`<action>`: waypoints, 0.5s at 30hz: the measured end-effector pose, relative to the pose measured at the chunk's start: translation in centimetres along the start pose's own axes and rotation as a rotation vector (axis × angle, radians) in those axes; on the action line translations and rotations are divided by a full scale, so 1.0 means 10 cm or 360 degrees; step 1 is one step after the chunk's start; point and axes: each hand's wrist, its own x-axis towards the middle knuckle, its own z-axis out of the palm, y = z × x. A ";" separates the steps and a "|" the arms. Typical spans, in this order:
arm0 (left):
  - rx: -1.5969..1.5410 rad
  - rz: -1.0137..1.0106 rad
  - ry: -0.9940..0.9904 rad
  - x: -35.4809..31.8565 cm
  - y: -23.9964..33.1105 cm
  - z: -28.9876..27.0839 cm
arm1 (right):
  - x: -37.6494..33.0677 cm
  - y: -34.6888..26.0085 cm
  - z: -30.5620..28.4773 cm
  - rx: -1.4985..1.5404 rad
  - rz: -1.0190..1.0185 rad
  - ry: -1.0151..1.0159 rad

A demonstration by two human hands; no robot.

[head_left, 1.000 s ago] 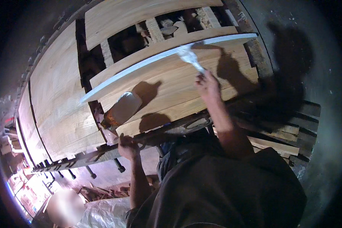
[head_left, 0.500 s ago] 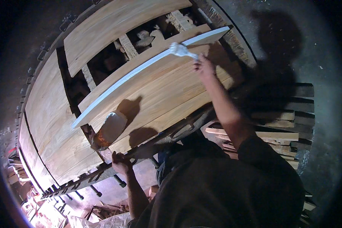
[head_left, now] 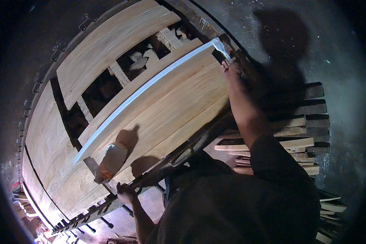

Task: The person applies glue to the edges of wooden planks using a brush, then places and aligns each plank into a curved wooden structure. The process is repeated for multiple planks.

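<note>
My right hand [head_left: 232, 69] is closed round the handle of a brush [head_left: 221, 47], its white-coated bristles touching the far right end of a narrow plank. Along the upturned edge [head_left: 144, 86] of that plank runs a white, glue-like coat. My left hand [head_left: 127, 194] is closed at the near end of a stained container [head_left: 112, 159] with white stuff in it, held tilted over the planks; the exact grip is hard to make out. Wide wooden planks [head_left: 175, 103] lie beneath, between my hands.
Beyond the coated plank lies another wooden panel [head_left: 114, 44], with crossbars [head_left: 120, 74] and wood scraps in the gap. Clamp bars with screw ends [head_left: 106, 222] line the near side. Stacked wood strips [head_left: 293, 143] lie at my right. A large panel [head_left: 49, 142] extends left.
My right hand has carried the brush rightward along the plank's edge to its far right end. My left hand still holds the container. The whole view has shifted slightly.
</note>
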 end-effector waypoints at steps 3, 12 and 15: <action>-0.0154 0.0057 0.0005 -0.10 0.22 -0.14 | -0.14 -0.01 -0.05 -0.0149 -0.0244 0.0193; -0.0081 0.0067 -0.0066 0.05 -0.26 -0.06 | -2.23 1.31 0.60 -0.1238 -0.0030 -0.0115; -0.0121 -0.0118 -0.0084 -0.02 0.10 -0.26 | -2.94 1.91 1.11 -0.1424 -0.0190 -0.0560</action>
